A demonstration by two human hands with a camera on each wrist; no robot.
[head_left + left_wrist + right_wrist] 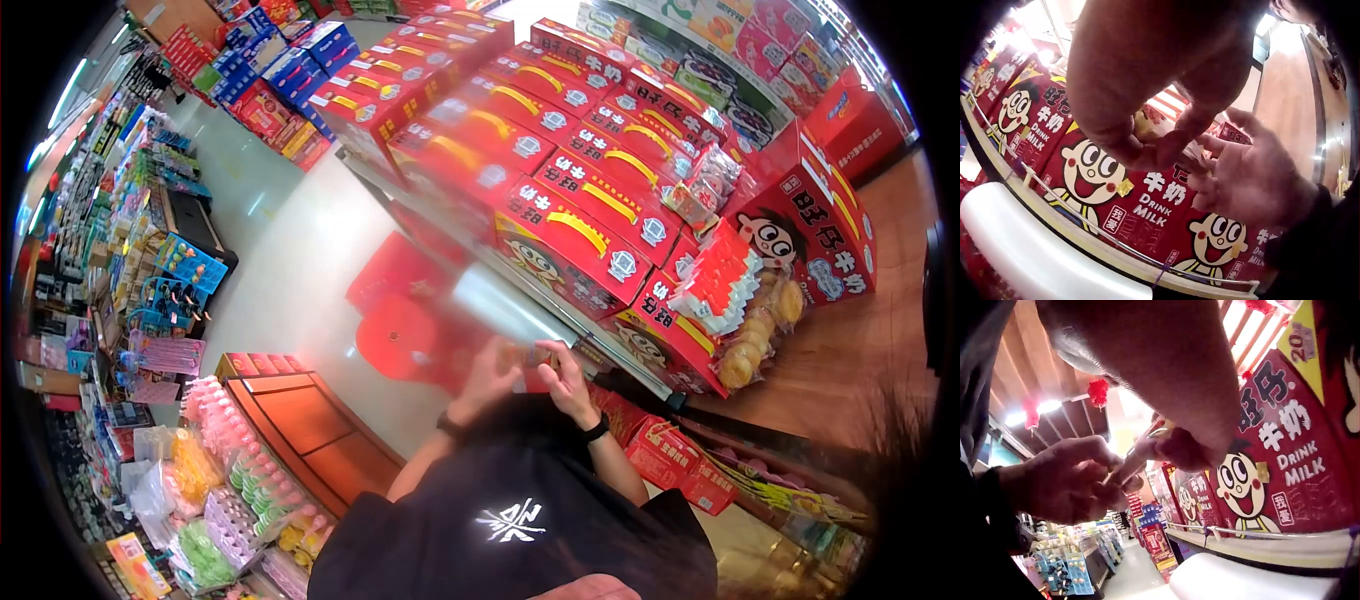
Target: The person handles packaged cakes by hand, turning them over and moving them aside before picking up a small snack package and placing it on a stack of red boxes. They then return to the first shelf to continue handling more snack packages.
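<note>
In front of the dark shirt, my left hand (488,378) and right hand (567,382) meet at a small flat packet (522,356) with brownish-yellow colouring. Its kind cannot be told. Seen from the left wrist, the left hand (1147,81) curls its thumb and fingers round the packet (1143,127), while the right hand (1254,178) pinches its other end. The right wrist view has the packet (1132,459) nearly edge-on between the fingers of both hands. Much of it is hidden behind fingers. Just beyond the hands stand red milk cartons (575,235).
A rail (625,362) and a white roll (505,305) run along the carton shelf's front. Bagged round pastries (755,335) and a red-and-white packet (717,280) lie on the cartons. Left are a red stool (395,335), a wooden cabinet (320,425) and a goods rack (180,270).
</note>
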